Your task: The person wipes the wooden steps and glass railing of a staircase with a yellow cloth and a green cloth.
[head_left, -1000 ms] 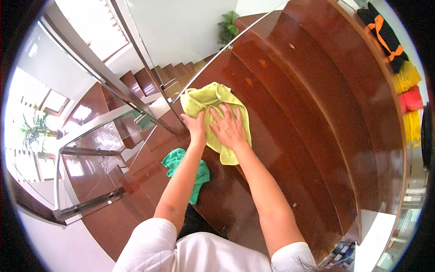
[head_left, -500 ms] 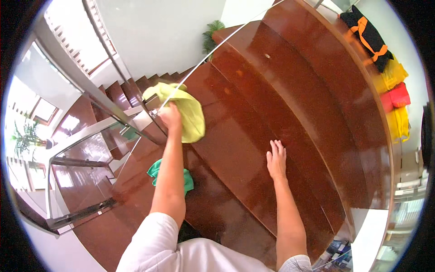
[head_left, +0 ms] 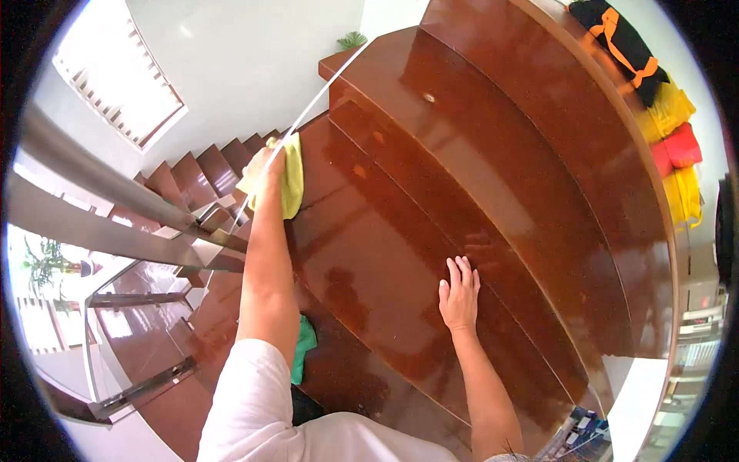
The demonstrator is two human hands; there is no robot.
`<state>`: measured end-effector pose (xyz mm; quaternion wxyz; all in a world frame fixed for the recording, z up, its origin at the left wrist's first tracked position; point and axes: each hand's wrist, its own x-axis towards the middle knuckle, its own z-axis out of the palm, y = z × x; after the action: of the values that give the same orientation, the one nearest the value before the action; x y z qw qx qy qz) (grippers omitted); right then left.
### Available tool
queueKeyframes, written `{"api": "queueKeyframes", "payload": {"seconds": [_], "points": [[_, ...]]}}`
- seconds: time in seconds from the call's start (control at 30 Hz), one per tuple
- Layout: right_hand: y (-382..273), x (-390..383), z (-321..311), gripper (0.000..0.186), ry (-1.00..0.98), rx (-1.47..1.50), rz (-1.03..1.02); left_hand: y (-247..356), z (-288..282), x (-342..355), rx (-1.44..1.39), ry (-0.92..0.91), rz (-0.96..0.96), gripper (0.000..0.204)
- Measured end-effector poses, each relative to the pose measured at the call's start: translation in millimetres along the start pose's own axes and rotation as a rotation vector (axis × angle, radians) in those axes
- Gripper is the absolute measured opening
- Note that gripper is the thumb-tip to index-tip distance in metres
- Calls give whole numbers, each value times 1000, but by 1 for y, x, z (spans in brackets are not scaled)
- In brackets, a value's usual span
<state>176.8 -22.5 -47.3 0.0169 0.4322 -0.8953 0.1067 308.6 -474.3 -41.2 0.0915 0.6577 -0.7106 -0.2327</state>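
At the far left, my left hand is closed on a yellow cloth, which hangs down beside a thin white edge that slants across the view. My fingers are partly hidden by the cloth and this edge. My right hand lies with fingers stretched out on the glossy red-brown stair tread, and nothing is in it. A green cloth rests on a lower step, partly covered by my left arm.
Metal railing posts and glass stand at the left, with more stairs descending beyond. Curved steps rise to the right. Black-and-orange, yellow and red items lie past the right edge. A plant shows at the back.
My left hand has moved farther away and left with the yellow cloth. My right hand shows slightly lower, still flat on the stair. The view has shifted, and the railing looks closer.
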Motion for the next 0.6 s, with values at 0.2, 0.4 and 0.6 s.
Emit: {"api": "queueKeyframes", "payload": {"seconds": [0.2, 0.4, 0.6], "points": [[5, 0, 5, 46, -21, 6, 14, 56, 50, 27, -136, 91, 137, 59], [3, 2, 3, 45, -24, 31, 16, 67, 40, 42, -2318, -191, 102, 53], [-5, 6, 0, 47, -27, 53, -5, 98, -22, 71, -1901, -377, 554, 46]]}}
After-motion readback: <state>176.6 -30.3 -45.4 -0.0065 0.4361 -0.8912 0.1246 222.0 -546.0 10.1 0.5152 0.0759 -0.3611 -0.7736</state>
